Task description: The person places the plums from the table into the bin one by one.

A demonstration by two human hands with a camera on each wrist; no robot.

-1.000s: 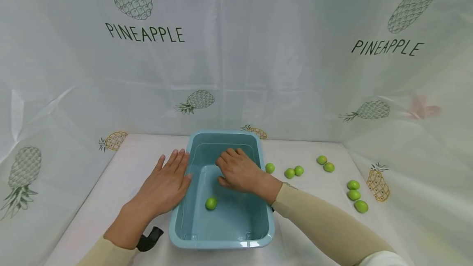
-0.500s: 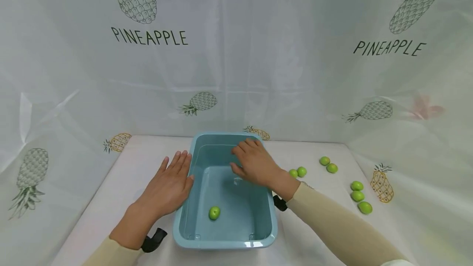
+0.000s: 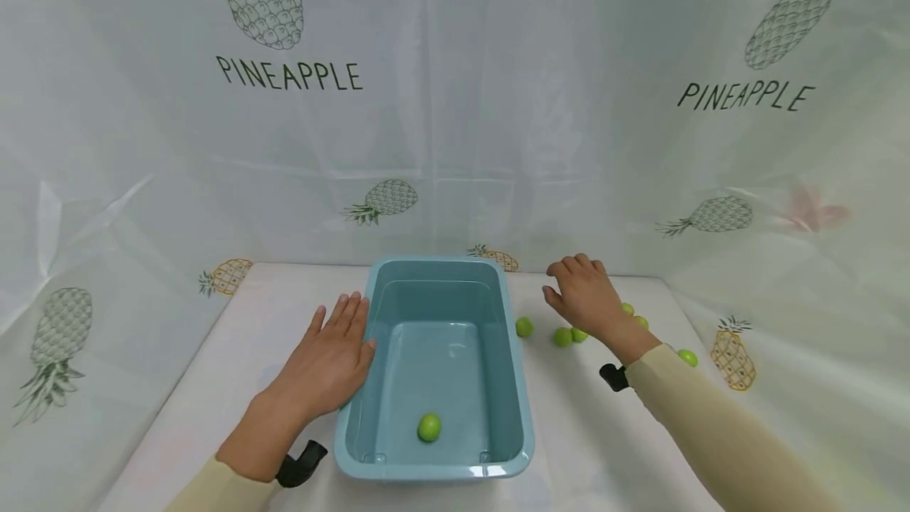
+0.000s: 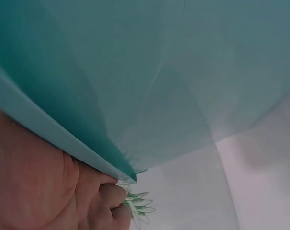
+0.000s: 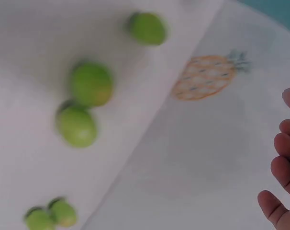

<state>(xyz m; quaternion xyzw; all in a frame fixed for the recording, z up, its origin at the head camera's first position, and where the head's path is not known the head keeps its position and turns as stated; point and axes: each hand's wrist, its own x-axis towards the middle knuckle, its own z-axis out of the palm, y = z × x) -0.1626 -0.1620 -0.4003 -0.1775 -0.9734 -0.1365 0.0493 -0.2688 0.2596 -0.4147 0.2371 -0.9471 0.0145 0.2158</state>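
Observation:
A light blue plastic basin (image 3: 434,471) stands in the middle of the table in the head view, one lime (image 3: 429,427) lying on its floor near the front. Flat along the basin's left rim lies my left hand (image 3: 323,358), its fingers straight; in the left wrist view the palm (image 4: 35,172) is against the outside of the blue wall (image 4: 135,72). My right hand (image 3: 586,295) is in the air right of the basin, above the loose limes (image 3: 562,336), fingers relaxed and holding nothing. In the right wrist view its fingertips (image 5: 283,170) are apart from the limes (image 5: 91,84).
One lime (image 3: 524,327) sits close to the basin's right wall. Further right, more limes (image 3: 687,357) are partly hidden behind my right arm. A white sheet (image 3: 455,101) printed with pineapples hangs behind the table and along its sides.
My right hand has moved right, from above the basin to over the limes on the table. The lime inside the basin has rolled toward the front. The left hand stays at the rim.

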